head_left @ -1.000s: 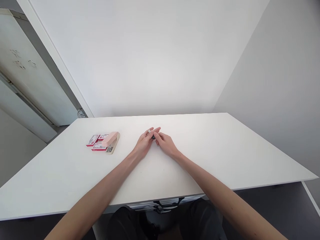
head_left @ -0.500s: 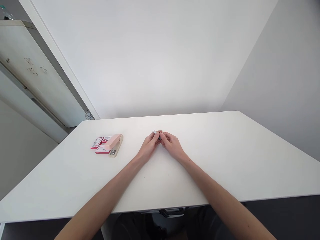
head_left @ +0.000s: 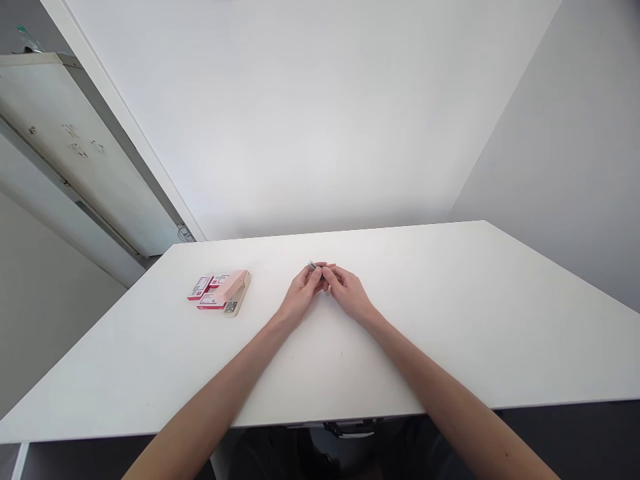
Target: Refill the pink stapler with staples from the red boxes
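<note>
The small metallic piece (head_left: 313, 265) was pinched by the fingers of the left hand (head_left: 301, 285) and right hand (head_left: 349, 291), its visible end pointing leftward and away.

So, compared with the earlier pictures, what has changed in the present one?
The outstretched fingers have drawn in around the small metallic object, and the camera view has shifted. The left hand and right hand still hold it; the pink stapler and red-and-white boxes stay put.

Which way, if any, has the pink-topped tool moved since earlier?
No; the view shifted, but the pink-topped tool keeps its place relative to the red-edged boxes and the far left corner of the white table.
</note>
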`<state>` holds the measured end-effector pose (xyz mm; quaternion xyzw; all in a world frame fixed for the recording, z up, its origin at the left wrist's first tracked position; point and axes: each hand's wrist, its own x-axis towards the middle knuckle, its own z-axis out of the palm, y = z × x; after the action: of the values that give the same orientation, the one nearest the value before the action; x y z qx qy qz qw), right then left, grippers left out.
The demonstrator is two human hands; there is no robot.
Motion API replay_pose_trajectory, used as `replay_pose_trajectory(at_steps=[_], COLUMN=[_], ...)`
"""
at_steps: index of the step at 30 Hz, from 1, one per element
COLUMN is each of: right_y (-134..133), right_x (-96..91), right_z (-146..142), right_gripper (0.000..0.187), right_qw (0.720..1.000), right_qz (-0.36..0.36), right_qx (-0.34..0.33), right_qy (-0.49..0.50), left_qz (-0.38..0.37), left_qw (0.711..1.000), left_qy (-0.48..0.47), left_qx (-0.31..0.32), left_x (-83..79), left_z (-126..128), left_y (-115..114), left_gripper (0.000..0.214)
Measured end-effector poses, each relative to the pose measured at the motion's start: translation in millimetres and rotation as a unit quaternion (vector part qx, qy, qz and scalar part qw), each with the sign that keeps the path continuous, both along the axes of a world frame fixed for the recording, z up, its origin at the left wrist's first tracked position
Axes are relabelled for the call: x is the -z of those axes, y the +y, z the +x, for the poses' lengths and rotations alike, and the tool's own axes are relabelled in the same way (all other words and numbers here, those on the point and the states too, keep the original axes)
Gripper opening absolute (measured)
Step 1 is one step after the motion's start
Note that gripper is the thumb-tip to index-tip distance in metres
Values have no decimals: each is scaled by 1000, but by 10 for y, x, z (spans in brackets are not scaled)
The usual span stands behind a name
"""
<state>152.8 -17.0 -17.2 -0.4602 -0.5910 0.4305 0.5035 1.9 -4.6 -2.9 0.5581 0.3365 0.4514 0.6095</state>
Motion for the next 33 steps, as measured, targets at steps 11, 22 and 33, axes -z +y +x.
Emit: replay_pose_trajectory(at_steps=[11,22,33], right_y=[-135,-179,-241], right_x=[-40,82,108], right_z=[77,211,211], right_gripper=[61,51,49], right_qw=[997,996,997], right_qz=[-39,-55,-34], right_qx=[-63,-64,-67], right_qy=[28,26,-20], left_qz=[-23,-90,-82], left_qw=[994,969,870], left_qy=[-23,183,419], left_qx=[-102,-136,-245], left_x=[50,-303,-537], left_z=[-181,-1260,-2401], left_y=[-448,-1411,-1348], left_gripper=[42,53,60])
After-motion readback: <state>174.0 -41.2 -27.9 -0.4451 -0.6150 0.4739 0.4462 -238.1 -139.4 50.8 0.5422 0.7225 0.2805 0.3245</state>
